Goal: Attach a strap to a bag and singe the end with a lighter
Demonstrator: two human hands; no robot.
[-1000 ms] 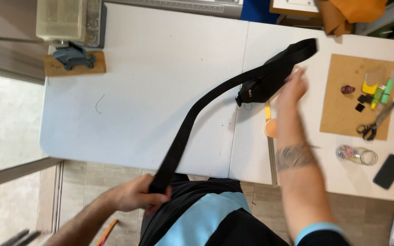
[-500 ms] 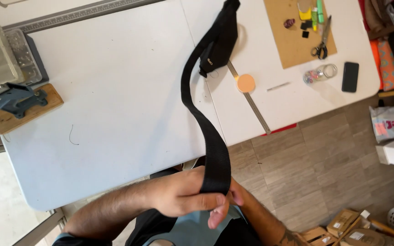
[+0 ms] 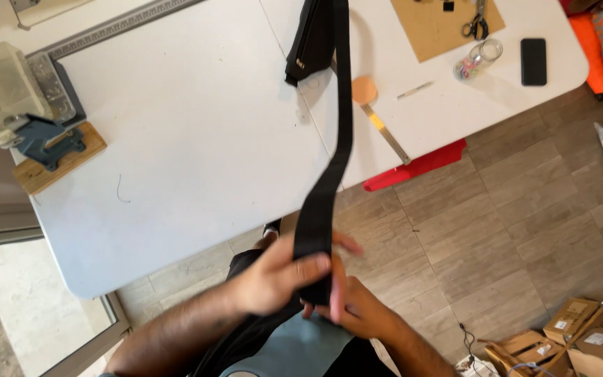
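We had our right hand out on the white table 1 second ago, at the bag end of the long black woven strap; now it sits at our waist, touching our left hand, and both pinch the strap's near end. The strap, which crossed the table on a slant, now runs nearly straight up from our hands to the black pouch.

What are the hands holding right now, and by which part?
Both hands, left hand and right hand, grip the near end of the black strap.
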